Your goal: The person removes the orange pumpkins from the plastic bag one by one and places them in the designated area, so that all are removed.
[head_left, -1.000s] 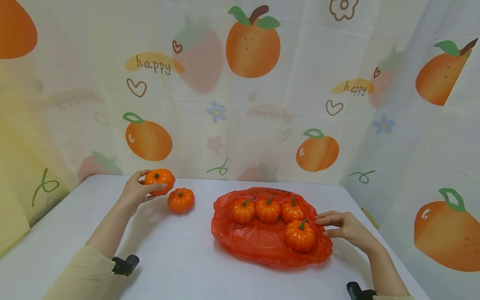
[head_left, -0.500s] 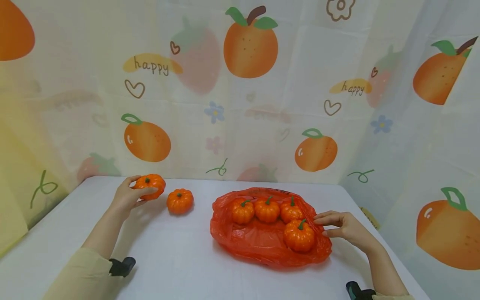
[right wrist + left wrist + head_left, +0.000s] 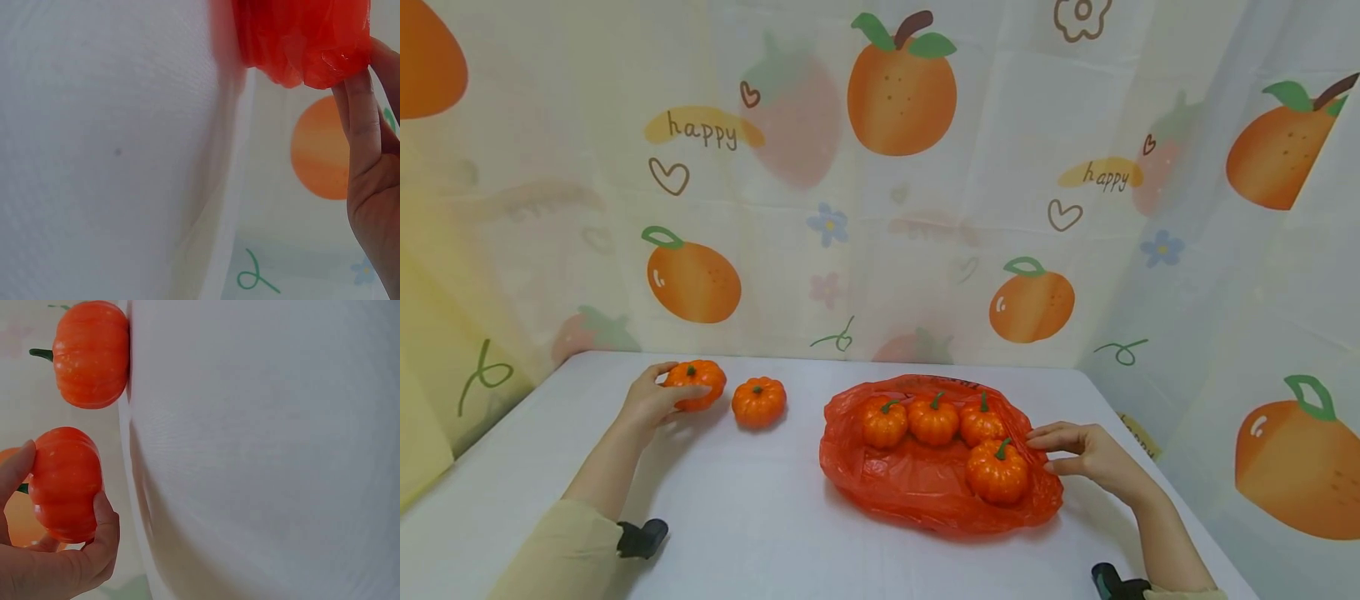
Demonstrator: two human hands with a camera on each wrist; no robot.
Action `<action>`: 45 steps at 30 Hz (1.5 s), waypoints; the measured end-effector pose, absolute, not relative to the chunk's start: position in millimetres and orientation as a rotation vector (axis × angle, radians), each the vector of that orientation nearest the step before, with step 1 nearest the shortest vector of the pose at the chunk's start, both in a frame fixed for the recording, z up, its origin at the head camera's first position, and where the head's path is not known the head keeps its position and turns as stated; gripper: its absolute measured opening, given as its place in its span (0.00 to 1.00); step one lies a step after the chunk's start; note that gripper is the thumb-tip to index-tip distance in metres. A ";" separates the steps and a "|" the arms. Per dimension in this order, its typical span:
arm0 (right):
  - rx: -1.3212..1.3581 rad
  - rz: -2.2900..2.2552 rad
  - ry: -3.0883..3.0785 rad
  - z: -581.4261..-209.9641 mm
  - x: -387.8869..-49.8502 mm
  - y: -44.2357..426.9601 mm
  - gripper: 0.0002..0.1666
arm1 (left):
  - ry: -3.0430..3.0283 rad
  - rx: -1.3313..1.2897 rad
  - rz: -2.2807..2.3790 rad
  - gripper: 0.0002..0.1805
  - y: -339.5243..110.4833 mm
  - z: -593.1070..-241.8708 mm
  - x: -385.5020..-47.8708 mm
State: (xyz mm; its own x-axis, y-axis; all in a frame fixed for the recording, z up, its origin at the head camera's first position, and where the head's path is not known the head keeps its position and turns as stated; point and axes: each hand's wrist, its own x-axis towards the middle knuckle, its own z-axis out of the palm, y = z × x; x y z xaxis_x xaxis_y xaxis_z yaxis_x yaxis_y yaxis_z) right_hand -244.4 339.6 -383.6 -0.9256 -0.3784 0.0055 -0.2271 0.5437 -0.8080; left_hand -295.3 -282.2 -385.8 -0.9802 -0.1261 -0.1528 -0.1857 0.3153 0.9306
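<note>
My left hand (image 3: 647, 397) grips a small orange pumpkin (image 3: 698, 386) between thumb and fingers, at the left of the white table. In the left wrist view this pumpkin (image 3: 67, 484) is slightly off the tabletop, its green stem partly behind the thumb. Close to its right, a second pumpkin (image 3: 759, 403) stands on the table. An open red plastic bag (image 3: 917, 492) lies right of centre, with several pumpkins (image 3: 997, 472) inside. At the bag's right rim, my right hand (image 3: 1093, 454) pinches the plastic; the right wrist view shows these fingers (image 3: 362, 119) against the bag.
The white table (image 3: 760, 517) ends at a printed curtain (image 3: 895, 250) behind and on both sides. A black wrist strap piece (image 3: 642, 538) shows at the left sleeve, another black piece (image 3: 1118, 583) at the right.
My left hand has moved a little left and down with its pumpkin, away from the standing one. The right hand and the bag stay in place.
</note>
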 end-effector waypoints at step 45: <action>-0.545 -1.331 2.603 -383.7 -243.6 337.9 0.20 | 2.576 -0.403 1.529 0.51 -292.5 -398.1 -300.6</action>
